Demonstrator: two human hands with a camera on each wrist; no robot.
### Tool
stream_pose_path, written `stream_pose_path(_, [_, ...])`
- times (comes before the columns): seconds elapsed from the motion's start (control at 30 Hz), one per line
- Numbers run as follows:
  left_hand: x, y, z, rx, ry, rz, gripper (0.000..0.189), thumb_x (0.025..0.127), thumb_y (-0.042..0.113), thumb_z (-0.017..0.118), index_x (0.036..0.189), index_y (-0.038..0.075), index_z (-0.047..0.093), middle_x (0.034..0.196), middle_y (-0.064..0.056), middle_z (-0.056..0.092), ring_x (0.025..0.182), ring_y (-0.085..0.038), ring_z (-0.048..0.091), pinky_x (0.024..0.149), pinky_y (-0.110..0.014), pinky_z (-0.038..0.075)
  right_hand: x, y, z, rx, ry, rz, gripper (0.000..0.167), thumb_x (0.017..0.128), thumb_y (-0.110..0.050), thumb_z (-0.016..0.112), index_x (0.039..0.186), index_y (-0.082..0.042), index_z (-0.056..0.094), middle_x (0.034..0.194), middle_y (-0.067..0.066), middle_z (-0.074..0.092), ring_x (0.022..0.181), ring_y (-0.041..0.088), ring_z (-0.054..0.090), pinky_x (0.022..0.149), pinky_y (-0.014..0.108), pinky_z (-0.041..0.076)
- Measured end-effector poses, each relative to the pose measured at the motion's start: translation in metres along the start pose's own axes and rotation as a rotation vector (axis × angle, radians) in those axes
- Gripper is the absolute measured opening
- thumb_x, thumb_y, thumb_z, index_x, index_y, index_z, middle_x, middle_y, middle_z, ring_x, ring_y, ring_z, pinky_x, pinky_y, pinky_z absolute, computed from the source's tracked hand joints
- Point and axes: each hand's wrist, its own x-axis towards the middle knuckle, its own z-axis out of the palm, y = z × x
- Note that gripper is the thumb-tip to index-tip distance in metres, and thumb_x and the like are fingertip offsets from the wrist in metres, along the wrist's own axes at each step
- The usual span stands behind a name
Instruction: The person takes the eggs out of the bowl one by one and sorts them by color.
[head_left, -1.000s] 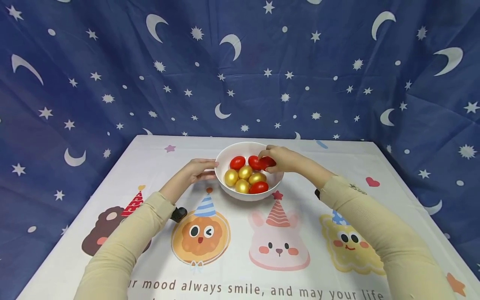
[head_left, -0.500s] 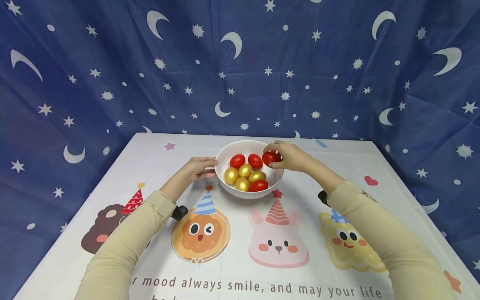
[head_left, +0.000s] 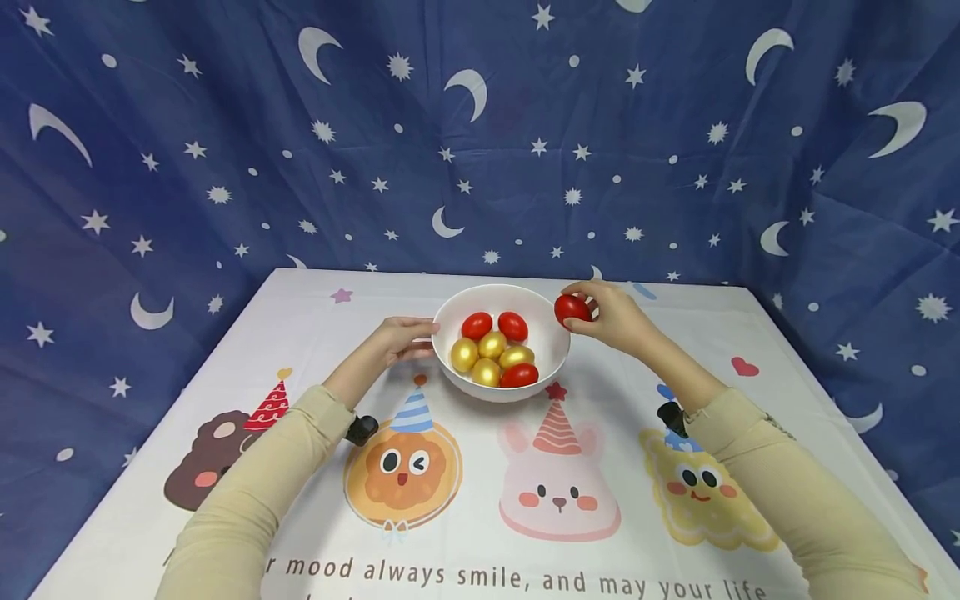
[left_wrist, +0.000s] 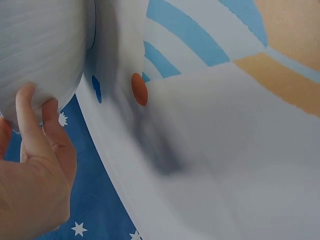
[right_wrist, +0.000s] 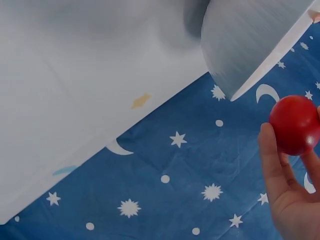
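Observation:
A white bowl (head_left: 555,350) stands toward the back middle of the table, holding several gold eggs (head_left: 464,355) and three red eggs (head_left: 519,376). My left hand (head_left: 401,336) holds the bowl's left side, one finger up at the rim; the left wrist view has its fingertips (left_wrist: 26,92) against the outer wall. Between the thumb and fingers of my right hand (head_left: 611,317) is another red egg (head_left: 572,311), pinched just at the right of the bowl's rim. In the right wrist view this egg (right_wrist: 295,125) appears outside the bowl, partly cut off by the frame edge.
A white tablecloth (head_left: 480,475) with printed cartoon figures and lettering covers the table. Behind it hangs a dark blue curtain (head_left: 525,208) with moons and stars. Black wrist cameras (head_left: 363,430) sit near both cuffs.
My right hand has carried the red egg up and right, from inside the bowl to beyond its right rim. My left hand stays at the bowl, whose other eggs lie as before.

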Motion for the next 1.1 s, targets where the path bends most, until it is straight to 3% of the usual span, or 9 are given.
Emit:
stream_pose_path(0.4, [0.0, -0.006, 0.001, 0.004, 0.027, -0.004, 0.05, 0.092, 0.017, 0.061, 0.139, 0.007, 0.046, 0.139, -0.019, 0.048, 0.068, -0.007, 0.063, 0.064, -0.016, 0.061, -0.013, 0.011, 0.006, 0.035, 0.058, 0.1, 0.042, 0.084, -0.012, 0.07, 0.121, 0.005, 0.057, 0.111, 0.023, 0.062, 0.092, 0.035, 0.06, 0.077, 0.044, 0.062])
stream_pose_path(0.6, [0.002, -0.004, -0.001, -0.001, 0.023, 0.016, 0.051, 0.092, 0.016, 0.062, 0.14, 0.006, 0.045, 0.14, -0.019, 0.048, 0.066, -0.006, 0.063, 0.064, -0.016, 0.061, -0.01, 0.021, 0.011, 0.042, 0.052, 0.139, 0.043, 0.085, -0.013, 0.069, 0.122, 0.005, 0.056, 0.11, 0.025, 0.061, 0.093, 0.036, 0.059, 0.077, 0.044, 0.062])
stream_pose_path(0.93, [0.001, -0.004, 0.001, 0.018, 0.031, 0.023, 0.051, 0.092, 0.017, 0.062, 0.139, 0.006, 0.046, 0.14, -0.019, 0.048, 0.068, -0.007, 0.062, 0.065, -0.017, 0.061, -0.004, 0.04, 0.023, 0.065, 0.061, 0.137, 0.039, 0.085, -0.013, 0.068, 0.117, 0.006, 0.058, 0.102, 0.028, 0.063, 0.086, 0.036, 0.062, 0.069, 0.039, 0.062])
stream_pose_path(1.1, [0.003, -0.004, 0.0, 0.02, 0.033, 0.02, 0.05, 0.092, 0.018, 0.062, 0.139, 0.007, 0.046, 0.139, -0.018, 0.049, 0.07, -0.007, 0.063, 0.065, -0.017, 0.061, 0.001, 0.045, 0.027, 0.074, 0.048, 0.184, 0.04, 0.086, -0.014, 0.067, 0.119, 0.005, 0.057, 0.104, 0.028, 0.063, 0.089, 0.036, 0.062, 0.07, 0.039, 0.062])
